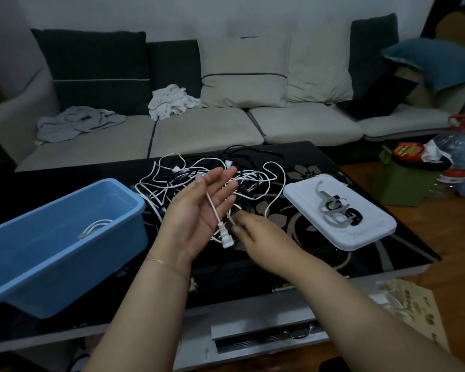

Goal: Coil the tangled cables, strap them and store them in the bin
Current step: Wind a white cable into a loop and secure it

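A tangle of white and black cables (255,175) lies on the black floral table (304,264). My left hand (199,208) is raised palm up above it with fingers straight. A white cable (212,208) runs across the palm from the thumb tip, where the thumb pinches it, down to its plug (226,241). My right hand (255,229) pinches the same cable just right of the plug. A blue bin (65,253) at the left holds one coiled white cable (94,226). Several grey and black straps (336,208) lie on a white lid (365,234) at the right.
A sofa with cushions and crumpled cloths stands behind the table. Bottles and a green box sit on the floor at the right. A paper bag (419,315) lies at the table's near right corner.
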`<action>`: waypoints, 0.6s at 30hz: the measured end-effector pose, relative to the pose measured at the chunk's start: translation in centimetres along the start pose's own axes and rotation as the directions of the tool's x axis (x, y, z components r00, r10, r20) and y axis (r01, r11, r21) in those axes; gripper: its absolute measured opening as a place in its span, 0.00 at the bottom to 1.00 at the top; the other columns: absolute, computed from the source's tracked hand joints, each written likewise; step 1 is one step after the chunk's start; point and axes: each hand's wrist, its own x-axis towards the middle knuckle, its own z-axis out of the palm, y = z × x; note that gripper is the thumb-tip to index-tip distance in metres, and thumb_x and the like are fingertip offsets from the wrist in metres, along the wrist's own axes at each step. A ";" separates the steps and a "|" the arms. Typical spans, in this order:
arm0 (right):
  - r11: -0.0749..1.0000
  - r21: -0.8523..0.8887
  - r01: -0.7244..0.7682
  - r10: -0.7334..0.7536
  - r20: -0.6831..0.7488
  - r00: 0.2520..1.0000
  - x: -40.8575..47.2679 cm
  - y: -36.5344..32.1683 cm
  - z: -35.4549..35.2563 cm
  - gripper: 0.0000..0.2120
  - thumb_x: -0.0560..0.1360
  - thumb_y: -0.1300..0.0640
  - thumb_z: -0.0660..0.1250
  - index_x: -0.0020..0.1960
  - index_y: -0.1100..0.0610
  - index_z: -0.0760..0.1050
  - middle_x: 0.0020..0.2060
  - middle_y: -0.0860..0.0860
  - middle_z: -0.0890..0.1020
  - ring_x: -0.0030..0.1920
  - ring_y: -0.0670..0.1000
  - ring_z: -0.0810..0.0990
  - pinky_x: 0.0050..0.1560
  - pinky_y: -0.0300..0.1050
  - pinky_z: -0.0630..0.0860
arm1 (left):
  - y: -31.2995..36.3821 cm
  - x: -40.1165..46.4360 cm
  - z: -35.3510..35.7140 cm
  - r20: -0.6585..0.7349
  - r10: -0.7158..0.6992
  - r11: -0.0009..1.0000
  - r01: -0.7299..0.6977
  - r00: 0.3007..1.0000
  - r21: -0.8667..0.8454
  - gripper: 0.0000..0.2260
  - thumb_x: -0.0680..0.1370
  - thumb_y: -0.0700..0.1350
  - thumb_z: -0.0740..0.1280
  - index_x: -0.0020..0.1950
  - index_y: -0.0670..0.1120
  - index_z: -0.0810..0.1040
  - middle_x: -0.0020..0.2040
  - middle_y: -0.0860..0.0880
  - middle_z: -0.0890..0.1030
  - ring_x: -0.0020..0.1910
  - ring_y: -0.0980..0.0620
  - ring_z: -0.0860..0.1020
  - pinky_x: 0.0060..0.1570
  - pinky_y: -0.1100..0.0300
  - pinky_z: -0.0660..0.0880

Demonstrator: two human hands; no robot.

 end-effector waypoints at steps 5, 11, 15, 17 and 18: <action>0.993 -0.083 0.085 -0.082 0.032 0.996 -0.2 -1.3 0.3 0.07 0.81 0.51 0.57 0.55 0.52 0.70 0.47 0.53 0.76 0.53 0.56 0.73 0.51 0.51 0.71 | -0.2 0.4 -0.6 -0.058 0.106 0.988 -0.099 0.993 0.116 0.16 0.83 0.47 0.53 0.53 0.39 0.76 0.55 0.42 0.82 0.53 0.48 0.83 0.50 0.58 0.80; 0.954 -0.250 0.164 -0.169 0.003 0.986 -0.5 -2.6 -0.4 0.12 0.81 0.46 0.55 0.52 0.52 0.72 0.47 0.52 0.80 0.51 0.58 0.77 0.43 0.49 0.69 | -0.7 0.3 -0.9 -0.084 0.169 0.905 -0.121 0.982 0.408 0.15 0.83 0.46 0.55 0.53 0.40 0.79 0.55 0.44 0.83 0.54 0.49 0.82 0.54 0.57 0.79; 0.969 -0.194 0.154 -0.157 0.001 0.988 -0.8 -3.3 -1.2 0.11 0.79 0.45 0.57 0.47 0.51 0.71 0.43 0.50 0.81 0.48 0.56 0.78 0.41 0.48 0.68 | -1.0 0.0 -1.1 -0.039 0.236 0.749 -0.156 0.971 0.644 0.11 0.82 0.43 0.59 0.51 0.45 0.80 0.51 0.48 0.84 0.49 0.52 0.83 0.50 0.60 0.80; 0.982 -0.110 0.153 -0.149 0.044 0.988 -0.9 -3.5 -1.5 0.08 0.79 0.47 0.59 0.47 0.50 0.71 0.44 0.49 0.80 0.48 0.55 0.77 0.42 0.48 0.70 | -0.9 -0.2 -1.1 -0.010 0.243 0.660 -0.157 0.970 0.735 0.09 0.81 0.44 0.60 0.51 0.47 0.80 0.50 0.51 0.84 0.46 0.55 0.84 0.47 0.63 0.79; 0.985 -0.077 0.157 -0.152 0.065 0.986 -1.0 -3.5 -1.6 0.07 0.79 0.48 0.59 0.47 0.50 0.71 0.45 0.50 0.80 0.48 0.55 0.77 0.43 0.49 0.71 | -0.9 -0.3 -1.2 0.016 0.237 0.604 -0.160 0.971 0.781 0.09 0.81 0.46 0.61 0.52 0.48 0.80 0.50 0.52 0.84 0.44 0.56 0.83 0.46 0.64 0.79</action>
